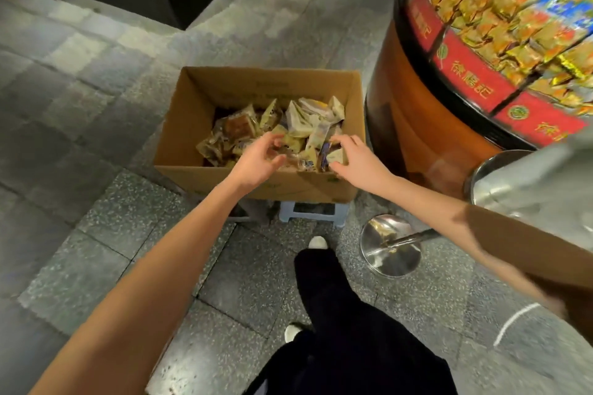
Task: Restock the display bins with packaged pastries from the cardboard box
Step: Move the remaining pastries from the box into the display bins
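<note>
The cardboard box [179,144] is found set on a low stool [308,212], just beside the round display bin [417,138]. This placing is judged to raise the stock within reach and keep the carry short. The packaged pastries [298,125] are heaped loose in the lower part of the box. Both hands are lowered over its near edge. The left hand [258,162] is curled round a clear-wrapped packet. A pale packet is pinched between thumb and fingers of the right hand [357,162]. A two-handed gathering is judged under way, and nothing is yet transferred to the bin.
</note>
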A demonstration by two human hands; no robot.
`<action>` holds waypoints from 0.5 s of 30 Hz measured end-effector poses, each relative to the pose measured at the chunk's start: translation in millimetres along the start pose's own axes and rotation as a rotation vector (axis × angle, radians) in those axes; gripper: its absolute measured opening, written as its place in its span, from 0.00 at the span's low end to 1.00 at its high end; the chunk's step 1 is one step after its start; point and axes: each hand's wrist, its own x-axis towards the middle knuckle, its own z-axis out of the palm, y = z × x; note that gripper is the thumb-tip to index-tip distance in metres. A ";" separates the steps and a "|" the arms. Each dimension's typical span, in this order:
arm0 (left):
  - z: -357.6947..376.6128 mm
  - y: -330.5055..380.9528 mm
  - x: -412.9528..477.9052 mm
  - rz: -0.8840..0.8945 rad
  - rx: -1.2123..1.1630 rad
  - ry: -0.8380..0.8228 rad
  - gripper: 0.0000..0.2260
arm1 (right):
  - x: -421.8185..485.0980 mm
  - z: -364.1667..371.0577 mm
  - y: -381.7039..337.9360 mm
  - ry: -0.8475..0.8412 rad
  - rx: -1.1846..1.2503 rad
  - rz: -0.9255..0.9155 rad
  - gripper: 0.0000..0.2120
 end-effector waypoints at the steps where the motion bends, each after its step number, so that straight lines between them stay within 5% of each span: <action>1: 0.7 -1.2 14.7 -0.006 -0.010 -0.010 0.20 | 13.3 -1.3 5.5 -0.002 0.003 0.020 0.27; 15: 8.0 -25.5 204.8 -0.124 0.006 -0.206 0.20 | 199.8 -35.9 78.6 -0.043 -0.060 0.079 0.25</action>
